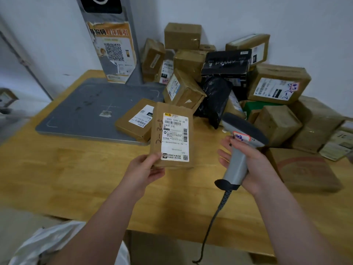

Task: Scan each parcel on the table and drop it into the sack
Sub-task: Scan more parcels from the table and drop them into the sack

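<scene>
My left hand grips the lower left corner of a flat brown parcel, held upright above the wooden table with its white shipping label facing me. My right hand grips the handle of a grey corded barcode scanner, whose head sits just right of the parcel. A white sack shows at the bottom left, below the table's front edge.
A heap of brown cartons, a black box and a black bag fills the table's back right. One flat parcel lies on a grey scanning pad. A grey kiosk post stands behind it.
</scene>
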A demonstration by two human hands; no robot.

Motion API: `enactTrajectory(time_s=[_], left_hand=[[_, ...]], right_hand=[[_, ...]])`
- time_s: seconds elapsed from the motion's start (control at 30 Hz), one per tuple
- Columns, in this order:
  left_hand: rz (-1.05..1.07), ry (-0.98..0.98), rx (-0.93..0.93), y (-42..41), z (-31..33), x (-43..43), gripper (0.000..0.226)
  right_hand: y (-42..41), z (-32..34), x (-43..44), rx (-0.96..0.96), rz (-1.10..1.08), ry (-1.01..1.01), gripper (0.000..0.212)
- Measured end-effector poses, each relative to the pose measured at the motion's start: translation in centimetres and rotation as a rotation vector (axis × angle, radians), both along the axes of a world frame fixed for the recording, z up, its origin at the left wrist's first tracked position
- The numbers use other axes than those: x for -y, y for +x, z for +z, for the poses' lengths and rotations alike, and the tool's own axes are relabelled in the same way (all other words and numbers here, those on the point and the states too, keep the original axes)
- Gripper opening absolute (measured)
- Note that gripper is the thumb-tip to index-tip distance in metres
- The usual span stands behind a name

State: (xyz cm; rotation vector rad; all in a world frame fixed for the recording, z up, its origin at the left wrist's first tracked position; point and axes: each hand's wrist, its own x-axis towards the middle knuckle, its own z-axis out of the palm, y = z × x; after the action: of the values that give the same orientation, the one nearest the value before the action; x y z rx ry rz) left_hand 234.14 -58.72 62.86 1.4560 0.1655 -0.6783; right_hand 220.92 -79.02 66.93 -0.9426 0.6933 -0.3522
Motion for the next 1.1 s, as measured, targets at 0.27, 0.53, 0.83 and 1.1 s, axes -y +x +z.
enactTrajectory(time_s=[0.27, 0.53, 0.83, 1.1], left_hand=[[0.02, -0.138, -0.059, -3.4, 0.4, -1.0, 0.028], [0.075, -0.089, 0.055, -4.3, 0.7, -2.2, 0.032], [0.09, -0.055, 0.125, -4.6, 0.4, -2.5, 0.024], [0.117, -0.071, 0.133, -4.3, 0.3, -2.7, 0.024]], right_hand=[[-1.9, 0.9, -2.8, -0.035, 0.114, -0.104, 0.048], [-2.6, 3.0, -3.4, -0.03, 0.234, -0.288, 0.021], [-2.7, 4.0, -4.1, -0.074, 0.341, -0.405, 0.009], [-2.7, 4.7, -4.2, -0.049, 0.338, -0.382, 0.006]])
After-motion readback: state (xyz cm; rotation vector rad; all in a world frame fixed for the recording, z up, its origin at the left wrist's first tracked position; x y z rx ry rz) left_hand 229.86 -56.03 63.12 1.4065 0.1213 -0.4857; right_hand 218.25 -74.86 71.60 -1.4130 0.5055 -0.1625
